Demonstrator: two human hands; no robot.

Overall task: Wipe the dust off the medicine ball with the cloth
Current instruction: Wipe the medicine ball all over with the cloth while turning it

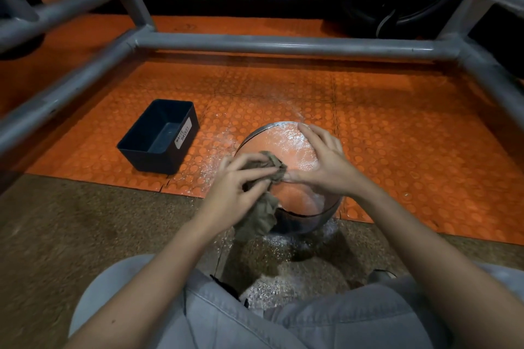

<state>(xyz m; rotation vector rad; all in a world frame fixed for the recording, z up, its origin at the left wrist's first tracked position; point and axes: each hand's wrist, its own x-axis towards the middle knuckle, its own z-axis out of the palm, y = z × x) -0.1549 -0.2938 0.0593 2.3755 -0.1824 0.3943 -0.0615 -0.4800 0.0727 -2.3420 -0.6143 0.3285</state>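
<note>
An orange and grey medicine ball sits on the floor in front of my knees, its top speckled with white dust. My left hand grips a crumpled olive-brown cloth against the ball's near left side; the cloth's tail hangs down past the ball. My right hand lies spread over the ball's upper right, fingers straight, steadying it.
A dark plastic bin labelled "waste basket" stands on the orange studded mat left of the ball. A grey metal tube frame crosses above and behind. White dust lies scattered on the brown carpet and mat around the ball.
</note>
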